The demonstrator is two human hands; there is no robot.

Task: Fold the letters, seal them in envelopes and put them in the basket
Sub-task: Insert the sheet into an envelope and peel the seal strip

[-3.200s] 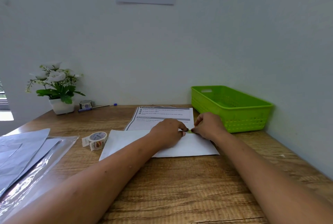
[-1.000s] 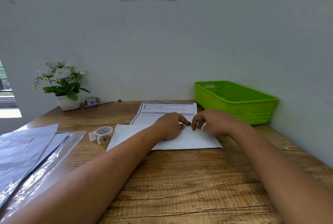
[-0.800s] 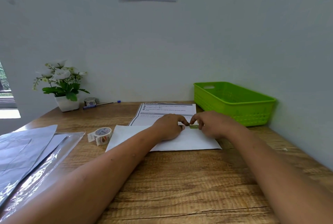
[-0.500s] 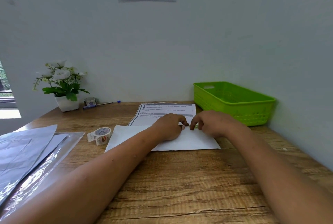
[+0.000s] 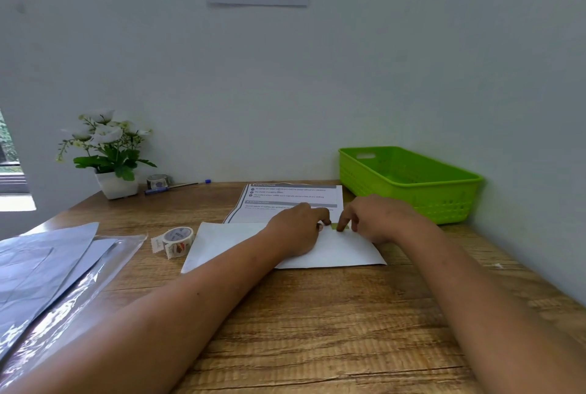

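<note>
A white envelope [image 5: 222, 243] lies flat on the wooden desk. My left hand [image 5: 296, 229] rests on its top edge with the fingers curled down. My right hand [image 5: 377, 219] presses a fingertip onto a small green piece of tape [image 5: 335, 226] at the envelope's upper edge. A printed letter [image 5: 291, 197] lies flat just behind the envelope, partly hidden by my hands. The green plastic basket [image 5: 409, 181] stands at the back right, against the wall.
A roll of patterned tape [image 5: 177, 240] sits left of the envelope. Grey sheets in clear plastic sleeves [image 5: 47, 270] lie at the left edge. A small potted plant [image 5: 109, 152], another tape roll [image 5: 157, 180] and a pen [image 5: 174, 187] stand at the back left.
Both hands have stayed at the envelope's top edge with small finger movements over the green tape. The view has shifted slightly.
</note>
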